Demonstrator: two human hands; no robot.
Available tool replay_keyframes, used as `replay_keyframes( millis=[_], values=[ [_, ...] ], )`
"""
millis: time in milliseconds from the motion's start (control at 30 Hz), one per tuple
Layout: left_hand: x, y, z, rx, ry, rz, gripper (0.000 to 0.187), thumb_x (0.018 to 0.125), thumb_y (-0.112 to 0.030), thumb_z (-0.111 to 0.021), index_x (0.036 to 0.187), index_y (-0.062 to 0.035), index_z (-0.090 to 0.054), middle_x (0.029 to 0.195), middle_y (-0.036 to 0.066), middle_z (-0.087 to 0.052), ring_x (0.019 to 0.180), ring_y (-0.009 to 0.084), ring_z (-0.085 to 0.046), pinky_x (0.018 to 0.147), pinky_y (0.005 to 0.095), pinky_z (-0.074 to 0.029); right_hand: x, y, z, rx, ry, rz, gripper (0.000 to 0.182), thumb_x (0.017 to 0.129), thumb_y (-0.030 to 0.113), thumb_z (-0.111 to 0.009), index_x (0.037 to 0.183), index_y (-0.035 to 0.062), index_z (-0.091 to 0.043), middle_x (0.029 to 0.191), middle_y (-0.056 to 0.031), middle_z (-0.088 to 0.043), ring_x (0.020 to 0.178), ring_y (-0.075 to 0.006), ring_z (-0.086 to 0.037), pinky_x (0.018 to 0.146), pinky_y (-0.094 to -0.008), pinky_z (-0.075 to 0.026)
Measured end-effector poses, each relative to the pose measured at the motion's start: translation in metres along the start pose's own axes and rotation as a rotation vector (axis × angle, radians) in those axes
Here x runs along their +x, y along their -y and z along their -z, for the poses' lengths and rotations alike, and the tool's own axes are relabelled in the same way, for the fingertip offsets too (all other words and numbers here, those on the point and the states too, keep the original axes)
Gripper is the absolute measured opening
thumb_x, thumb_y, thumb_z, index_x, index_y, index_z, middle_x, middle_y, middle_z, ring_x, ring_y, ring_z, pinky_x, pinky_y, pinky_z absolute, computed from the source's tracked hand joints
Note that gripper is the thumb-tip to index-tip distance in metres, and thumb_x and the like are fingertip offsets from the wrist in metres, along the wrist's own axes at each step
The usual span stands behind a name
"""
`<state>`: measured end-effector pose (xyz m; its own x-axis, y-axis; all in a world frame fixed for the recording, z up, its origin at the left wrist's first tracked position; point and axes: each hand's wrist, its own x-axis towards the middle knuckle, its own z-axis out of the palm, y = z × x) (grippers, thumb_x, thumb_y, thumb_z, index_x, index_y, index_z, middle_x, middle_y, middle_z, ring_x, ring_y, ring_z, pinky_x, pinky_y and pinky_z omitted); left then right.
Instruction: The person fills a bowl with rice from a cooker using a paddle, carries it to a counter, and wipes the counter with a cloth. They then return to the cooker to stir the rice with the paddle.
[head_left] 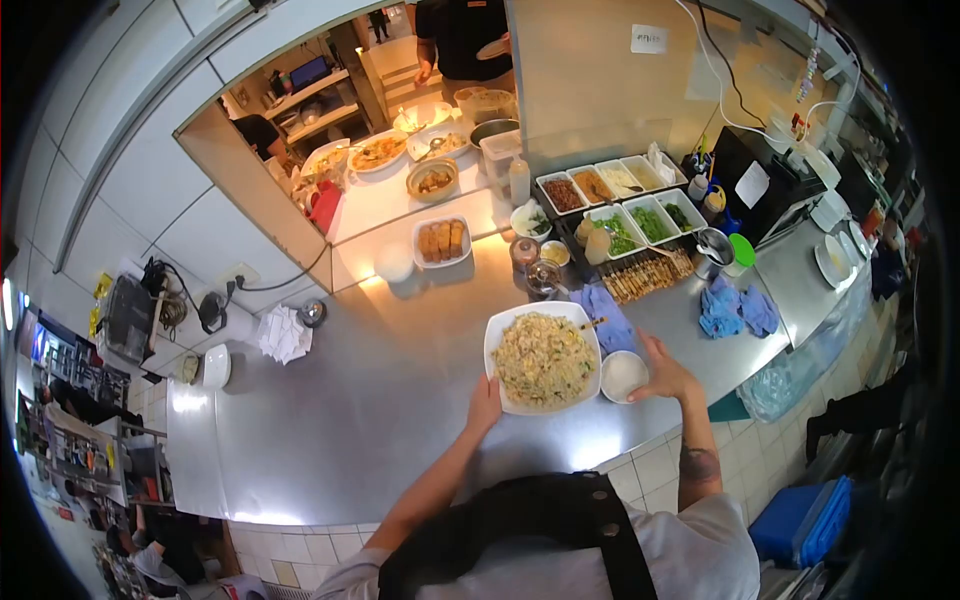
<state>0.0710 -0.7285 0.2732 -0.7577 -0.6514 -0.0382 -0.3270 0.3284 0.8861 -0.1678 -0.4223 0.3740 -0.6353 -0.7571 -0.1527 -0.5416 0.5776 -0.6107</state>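
Note:
A white square plate (493,390) heaped with fried rice (545,360) is near the front edge of the steel counter. My left hand (484,405) grips its left rim, with part of the fingers hidden by the plate. A spoon or handle (593,323) sticks out at the plate's upper right. Just right of the plate sits a small round white bowl (625,377). My right hand (668,374) is beside this bowl, fingers apart and thumb at its rim; whether they touch is hard to tell. A blue cloth (606,316) lies behind the bowl.
Trays of chopped greens (652,218) and a rack of skewers (645,275) stand at the back right. More blue cloths (737,308) lie at the right. Fried rolls fill a white dish (442,242) by the serving window. A person (465,45) stands beyond it.

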Motion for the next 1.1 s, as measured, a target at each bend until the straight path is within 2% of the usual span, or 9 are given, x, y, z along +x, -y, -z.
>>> replay_keyframes(
  millis=[33,133,300,500,567,633,800,967,1100],
  values=[
    [0.003,-0.007,0.005,0.137,0.021,0.022,0.031,0.097,-0.023,-0.041,0.105,0.0050,-0.052,0.095,0.027,-0.062,0.086,0.0451,-0.060,0.077,0.0504,-0.045,0.000,0.000,-0.006,0.071,0.005,0.088,0.138,0.036,0.035,-0.092,0.149,0.0140,-0.017,0.137,-0.0314,-0.034,0.127,-0.0484,-0.037,0.107,-0.0492,-0.034],
    [0.002,-0.011,0.003,0.125,-0.043,-0.001,0.027,0.095,-0.018,-0.040,0.102,0.0043,-0.054,0.092,0.030,-0.061,0.088,0.0486,-0.057,0.076,0.0508,-0.045,-0.004,0.018,-0.016,0.101,0.055,0.056,0.138,0.035,0.028,-0.093,0.149,0.0177,-0.017,0.139,-0.0313,-0.032,0.126,-0.0502,-0.036,0.106,-0.0504,-0.034],
    [-0.026,0.029,0.003,0.075,-0.257,-0.034,0.027,0.094,-0.018,-0.042,0.100,0.0046,-0.055,0.088,0.030,-0.062,0.085,0.0476,-0.059,0.073,0.0507,-0.046,-0.012,0.042,-0.031,-0.170,-0.001,-0.010,0.132,0.038,0.022,-0.093,0.148,0.0223,-0.020,0.138,-0.0262,-0.033,0.122,-0.0478,-0.039,0.101,-0.0502,-0.039],
    [-0.071,0.024,0.097,0.139,-0.476,0.188,0.027,0.094,-0.016,-0.044,0.106,0.0052,-0.056,0.086,0.027,-0.064,0.081,0.0434,-0.063,0.070,0.0484,-0.048,0.010,0.080,-0.068,-0.241,-0.040,0.070,0.124,0.041,0.024,-0.092,0.147,0.0209,-0.026,0.133,-0.0236,-0.037,0.118,-0.0442,-0.042,0.100,-0.0494,-0.040],
    [-0.067,0.051,0.133,0.197,-0.501,0.210,0.029,0.093,-0.016,-0.046,0.109,0.0051,-0.057,0.089,0.027,-0.064,0.081,0.0402,-0.064,0.072,0.0459,-0.048,0.034,0.102,-0.090,-0.238,-0.033,0.117,0.121,0.044,0.027,-0.091,0.146,0.0219,-0.027,0.134,-0.0221,-0.037,0.119,-0.0437,-0.042,0.099,-0.0495,-0.040],
    [-0.059,0.077,0.165,0.198,-0.506,0.175,0.027,0.093,-0.015,-0.045,0.107,0.0043,-0.058,0.089,0.026,-0.064,0.083,0.0390,-0.064,0.073,0.0449,-0.048,0.065,0.132,-0.106,-0.222,-0.014,0.156,0.116,0.047,0.026,-0.090,0.144,0.0262,-0.028,0.131,-0.0190,-0.040,0.117,-0.0408,-0.043,0.091,-0.0556,-0.044],
    [-0.049,0.118,0.225,0.075,-0.524,0.119,0.026,0.093,-0.014,-0.043,0.104,0.0024,-0.059,0.090,0.023,-0.066,0.086,0.0351,-0.065,0.075,0.0414,-0.048,0.175,0.194,-0.152,-0.194,-0.002,0.224,0.111,0.048,0.027,-0.088,0.143,0.0260,-0.030,0.131,-0.0180,-0.040,0.118,-0.0402,-0.043,0.090,-0.0567,-0.045],
    [-0.084,0.118,0.256,0.090,-0.540,0.178,0.026,0.094,-0.014,-0.042,0.106,0.0009,-0.059,0.092,0.021,-0.066,0.087,0.0314,-0.066,0.076,0.0388,-0.048,0.272,0.242,-0.182,-0.115,0.085,0.462,0.113,0.048,0.027,-0.088,0.144,0.0259,-0.029,0.131,-0.0183,-0.039,0.120,-0.0410,-0.042,0.091,-0.0577,-0.044],
    [-0.097,0.110,0.260,0.110,-0.488,0.263,0.026,0.094,-0.014,-0.042,0.107,0.0012,-0.059,0.091,0.021,-0.067,0.087,0.0307,-0.066,0.076,0.0380,-0.048,0.307,0.288,-0.197,-0.211,0.126,0.444,0.115,0.047,0.027,-0.089,0.145,0.0246,-0.028,0.133,-0.0187,-0.038,0.121,-0.0419,-0.042,0.092,-0.0582,-0.043]
  ],
)
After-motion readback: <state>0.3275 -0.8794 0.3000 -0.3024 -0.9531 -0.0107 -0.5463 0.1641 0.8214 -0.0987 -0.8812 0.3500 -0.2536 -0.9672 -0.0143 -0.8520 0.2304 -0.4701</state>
